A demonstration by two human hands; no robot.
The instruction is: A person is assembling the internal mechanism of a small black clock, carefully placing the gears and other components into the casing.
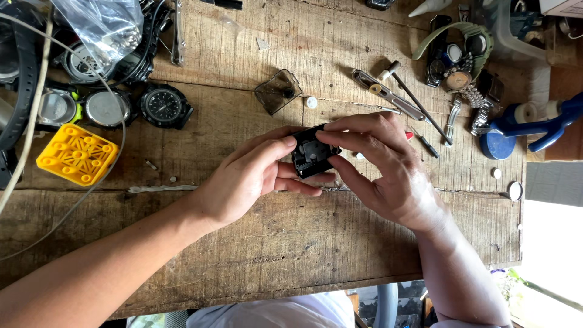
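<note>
Small black square case [311, 155]: pinched by left hand [249, 176] and right hand [388, 167], 2 closed fingertip grips. Above scarred wooden table [273, 237]. Risk: slip, drop, loose parts lost in table cracks.

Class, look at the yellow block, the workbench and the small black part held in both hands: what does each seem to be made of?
Yellow block: likely moulded plastic, bright even colour, ribbed grid with round holes.
Workbench: bare, unfinished wood planks, with visible grain, cracks and stains.
Small black part, pinched between left hand and right hand: probably matt black plastic, though painted metal cannot be ruled out.
</note>
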